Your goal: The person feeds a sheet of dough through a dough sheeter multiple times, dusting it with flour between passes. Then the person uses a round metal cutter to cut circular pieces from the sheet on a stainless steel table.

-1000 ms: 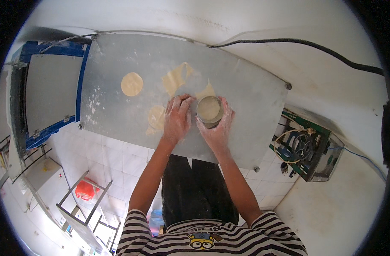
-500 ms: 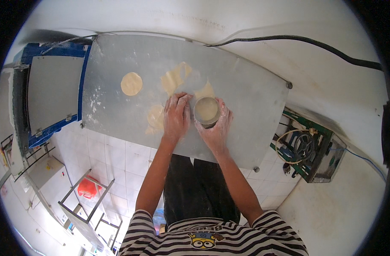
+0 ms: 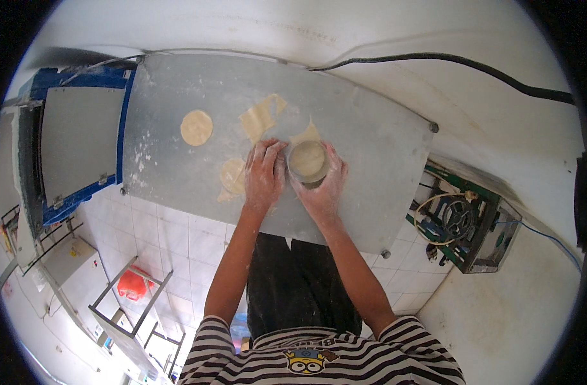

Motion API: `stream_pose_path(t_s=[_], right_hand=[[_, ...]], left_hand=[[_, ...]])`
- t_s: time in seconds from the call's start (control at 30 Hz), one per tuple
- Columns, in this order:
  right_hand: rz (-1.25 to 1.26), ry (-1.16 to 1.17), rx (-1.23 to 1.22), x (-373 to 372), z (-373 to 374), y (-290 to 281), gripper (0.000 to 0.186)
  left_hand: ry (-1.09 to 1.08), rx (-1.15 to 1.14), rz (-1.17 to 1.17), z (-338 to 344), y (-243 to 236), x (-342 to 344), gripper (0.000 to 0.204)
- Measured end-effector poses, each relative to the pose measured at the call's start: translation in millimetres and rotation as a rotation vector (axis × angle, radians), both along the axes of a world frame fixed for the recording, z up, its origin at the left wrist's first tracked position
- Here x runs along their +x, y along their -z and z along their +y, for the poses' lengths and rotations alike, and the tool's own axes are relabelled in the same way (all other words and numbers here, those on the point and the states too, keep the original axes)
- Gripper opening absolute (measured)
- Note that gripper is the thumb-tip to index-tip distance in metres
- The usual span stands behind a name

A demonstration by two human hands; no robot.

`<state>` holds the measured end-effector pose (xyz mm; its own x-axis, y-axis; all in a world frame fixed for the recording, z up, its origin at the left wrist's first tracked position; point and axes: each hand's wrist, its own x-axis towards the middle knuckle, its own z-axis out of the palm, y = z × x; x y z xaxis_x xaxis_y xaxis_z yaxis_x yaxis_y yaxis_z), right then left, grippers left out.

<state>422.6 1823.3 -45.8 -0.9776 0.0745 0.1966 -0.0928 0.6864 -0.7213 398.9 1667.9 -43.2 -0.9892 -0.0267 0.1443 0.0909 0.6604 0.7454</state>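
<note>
My right hand (image 3: pixel 325 189) grips a round metal cutter (image 3: pixel 308 160) from its right side, thumb and fingers round the wall. Pale dough shows within the cutter's ring, and a pointed dough scrap (image 3: pixel 306 133) sticks out beyond its far edge. Just left of it, my left hand (image 3: pixel 265 173) rests palm down on the table with fingers stretched forward, holding nothing. Partly under its wrist side lies a thin dough piece (image 3: pixel 232 176) with a round outline. Farther off is a torn dough sheet (image 3: pixel 259 118). A separate dough disc (image 3: pixel 196 128) lies at the left. Flour dusts both hands.
The grey metal table (image 3: pixel 383 173) carries flour smears at its left end. A blue-framed machine (image 3: pixel 85 138) adjoins that end. A black cable (image 3: pixel 460 58) runs along the wall. Beyond the right edge stands a green-framed machine (image 3: pixel 463 215). A metal rack (image 3: pixel 130 298) stands lower left.
The cutter and my right hand have shifted slightly left, and the cutter appears tilted a little differently. My left hand has barely moved.
</note>
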Motion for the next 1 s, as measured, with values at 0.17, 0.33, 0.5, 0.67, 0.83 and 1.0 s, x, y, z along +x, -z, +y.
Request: stream_pose_path(t_s=[0.17, 0.33, 0.5, 0.67, 0.83, 1.0], right_hand=[[-0.058, 0.049, -0.058, 20, 10, -10, 0.101], [-0.158, 0.019, 0.062, 33, 14, 0, 0.104], [-0.111, 0.017, 0.049, 33, 13, 11, 0.106], [-0.134, 0.032, 0.020, 33, 14, 7, 0.104], [-0.122, 0.023, 0.085, 32, 14, 7, 0.103], [-0.106, 0.026, 0.093, 32, 14, 11, 0.103]], left_hand=[[-0.009, 0.009, 0.005, 0, -1, 0, 0.018], [0.003, 0.000, 0.009, -1, 2, -1, 0.019], [0.004, -0.016, 0.005, -1, 2, 0, 0.019], [0.001, -0.003, 0.005, -1, 0, 0, 0.019], [0.002, 0.017, 0.013, -1, 0, 1, 0.021], [0.006, 0.011, 0.030, -1, 2, 0, 0.021]])
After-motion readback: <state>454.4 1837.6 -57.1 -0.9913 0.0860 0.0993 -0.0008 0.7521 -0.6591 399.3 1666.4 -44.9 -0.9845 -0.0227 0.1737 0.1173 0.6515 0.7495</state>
